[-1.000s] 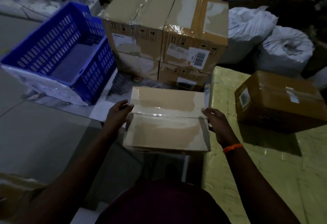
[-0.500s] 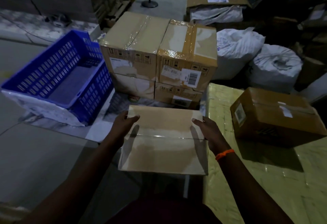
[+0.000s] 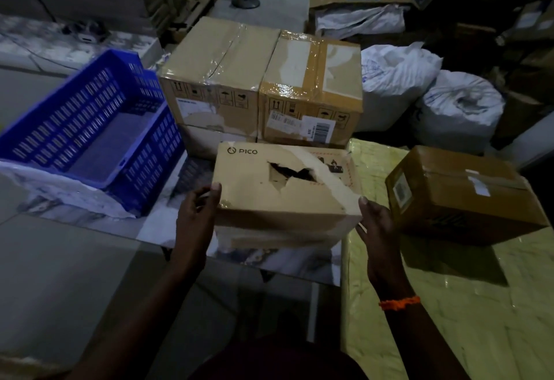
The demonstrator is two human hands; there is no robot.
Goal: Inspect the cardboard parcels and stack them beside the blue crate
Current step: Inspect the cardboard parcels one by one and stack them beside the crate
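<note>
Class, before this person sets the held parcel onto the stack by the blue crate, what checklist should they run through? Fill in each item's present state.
1. Both hands on the parcel: left hand and right hand grip opposite ends of the PICO parcel: ok.
2. Parcel intact: torn hole in its top face: not ok.
3. Contents undamaged: cannot tell.
4. Landing spot free: tops of the stacked boxes are bare: ok.
5. Stack sits beside the blue crate: ok.
</note>
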